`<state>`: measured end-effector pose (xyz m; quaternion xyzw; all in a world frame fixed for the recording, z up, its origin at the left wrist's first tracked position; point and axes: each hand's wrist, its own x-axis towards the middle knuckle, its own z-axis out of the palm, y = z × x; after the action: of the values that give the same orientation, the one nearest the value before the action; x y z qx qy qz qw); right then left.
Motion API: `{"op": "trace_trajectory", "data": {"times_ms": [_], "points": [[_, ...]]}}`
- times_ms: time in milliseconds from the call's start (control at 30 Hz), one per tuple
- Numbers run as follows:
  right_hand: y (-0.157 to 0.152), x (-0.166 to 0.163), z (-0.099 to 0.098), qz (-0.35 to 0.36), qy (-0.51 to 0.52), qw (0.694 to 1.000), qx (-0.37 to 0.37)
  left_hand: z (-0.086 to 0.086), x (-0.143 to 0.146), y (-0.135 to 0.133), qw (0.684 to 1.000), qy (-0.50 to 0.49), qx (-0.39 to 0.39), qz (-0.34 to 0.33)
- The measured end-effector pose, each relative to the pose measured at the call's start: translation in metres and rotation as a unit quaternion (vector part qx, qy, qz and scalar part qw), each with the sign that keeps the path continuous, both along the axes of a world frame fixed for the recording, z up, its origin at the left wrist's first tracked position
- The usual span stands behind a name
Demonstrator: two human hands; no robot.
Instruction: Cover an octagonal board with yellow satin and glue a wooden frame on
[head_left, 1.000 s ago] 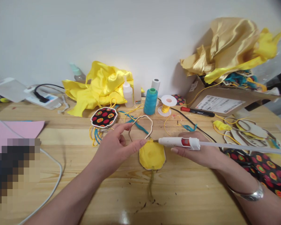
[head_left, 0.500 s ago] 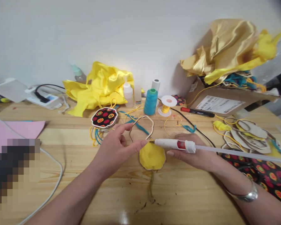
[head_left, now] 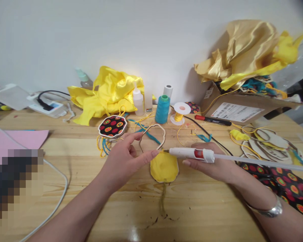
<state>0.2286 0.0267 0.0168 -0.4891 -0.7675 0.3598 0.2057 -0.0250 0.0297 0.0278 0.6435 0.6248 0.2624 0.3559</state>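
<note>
My left hand (head_left: 127, 159) pinches a thin wooden frame (head_left: 162, 140) with a wavy outline between thumb and fingers, tilted up over the table. A white glue gun (head_left: 185, 153) is in my right hand (head_left: 208, 164), with a long clear glue stick (head_left: 255, 161) coming out of its back. The gun's tip points left, close to the lower edge of the frame and my left thumb. Just below lies a yellow fabric-covered piece (head_left: 164, 168) with a pale scalloped rim. A dull yellow cord tassel (head_left: 163, 198) trails from it towards me.
Behind my hands stand a teal thread cone (head_left: 162, 111), a yellow thread spool (head_left: 178, 116) and a squeeze bottle (head_left: 138, 101). A patterned ornament (head_left: 112, 126) lies left. Right are a marker (head_left: 213, 120), a cardboard box (head_left: 237, 109), wooden cutouts (head_left: 267, 148) and patterned cloth (head_left: 290, 186).
The glue gun in my right hand has shifted slightly to the right, its tip moving a little away from my left thumb. My left hand and the frame stay nearly still.
</note>
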Motion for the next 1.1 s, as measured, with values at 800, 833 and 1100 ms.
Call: {"op": "trace_trajectory", "data": {"times_ms": [800, 833, 1100], "points": [[0.002, 0.033, 0.02, 0.016, -0.028, 0.999, -0.025, -0.004, -0.001, 0.003, 1.0, 0.013, -0.002, 0.015], [0.002, 0.035, 0.022, 0.03, -0.031, 0.999, -0.03, -0.003, 0.0, 0.003, 1.0, 0.014, -0.003, 0.016], [0.003, 0.04, 0.027, 0.104, -0.051, 0.992, -0.051, -0.003, 0.001, 0.003, 1.0, 0.023, -0.006, 0.018]]}}
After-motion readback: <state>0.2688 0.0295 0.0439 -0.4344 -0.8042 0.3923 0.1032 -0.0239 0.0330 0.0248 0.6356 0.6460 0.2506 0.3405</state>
